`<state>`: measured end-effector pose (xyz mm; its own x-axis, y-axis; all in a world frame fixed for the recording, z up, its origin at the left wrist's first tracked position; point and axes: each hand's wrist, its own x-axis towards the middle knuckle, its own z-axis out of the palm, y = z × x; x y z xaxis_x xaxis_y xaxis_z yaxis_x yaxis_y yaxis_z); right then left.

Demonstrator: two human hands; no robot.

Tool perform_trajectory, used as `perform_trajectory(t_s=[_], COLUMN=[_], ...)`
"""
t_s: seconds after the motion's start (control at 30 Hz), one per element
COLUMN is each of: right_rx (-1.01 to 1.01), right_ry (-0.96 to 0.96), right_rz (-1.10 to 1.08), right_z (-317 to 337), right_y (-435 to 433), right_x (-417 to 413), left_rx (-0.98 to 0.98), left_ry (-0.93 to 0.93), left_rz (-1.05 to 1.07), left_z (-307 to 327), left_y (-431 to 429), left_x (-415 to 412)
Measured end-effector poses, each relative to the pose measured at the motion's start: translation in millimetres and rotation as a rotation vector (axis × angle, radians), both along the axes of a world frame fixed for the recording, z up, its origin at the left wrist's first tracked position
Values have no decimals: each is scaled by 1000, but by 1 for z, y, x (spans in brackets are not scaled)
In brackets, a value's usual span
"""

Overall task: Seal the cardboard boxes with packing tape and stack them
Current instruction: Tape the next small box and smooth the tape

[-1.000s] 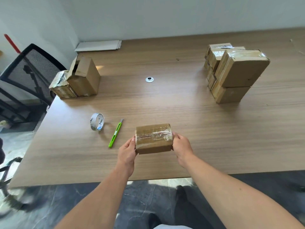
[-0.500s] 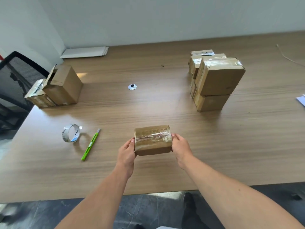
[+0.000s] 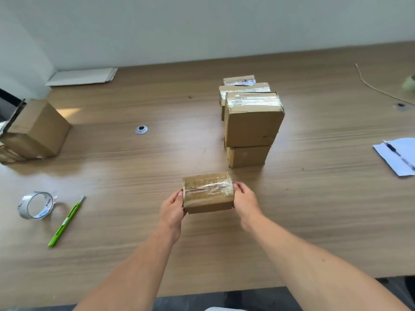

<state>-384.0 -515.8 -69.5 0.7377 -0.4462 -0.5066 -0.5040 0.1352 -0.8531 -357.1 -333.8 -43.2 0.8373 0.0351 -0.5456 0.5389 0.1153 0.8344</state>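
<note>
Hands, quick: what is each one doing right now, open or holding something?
Left hand: grips the left end of the taped box.
Right hand: grips the right end of the same box.

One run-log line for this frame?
left grip: holds taped box | right grip: holds same box | box stack: beyond, right | tape roll, green cutter: on table, left side

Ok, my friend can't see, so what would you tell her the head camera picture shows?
A person's left hand and right hand grip the ends of a small taped cardboard box at a wooden table, just in front of a stack of sealed boxes. To the left sit a roll of clear tape and a green utility knife.
</note>
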Motion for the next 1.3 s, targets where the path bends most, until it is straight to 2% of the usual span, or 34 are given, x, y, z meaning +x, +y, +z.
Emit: perform_trajectory(t_s=[0.17,0.33,0.53,0.73,1.3], right_rx=[31,110,113,100,90], right_ry=[39,83,118,134,164], right_rz=[-72,-97,-171,-269,-372], right_z=[1,1,-17,7,-19], right_y=[-50,-58,-83,-97,-125], right_x=[1,2,10,12,48], left_rx=[12,26,48,86,166], left_ry=[27,28,41,59,142], left_rz=[-60,-70,-136,-195,-287], left_z=[-3,-9,-8,-12,-34], left_y=[-50,-62,-92,-113,-144], left_x=[4,8,21,36,79])
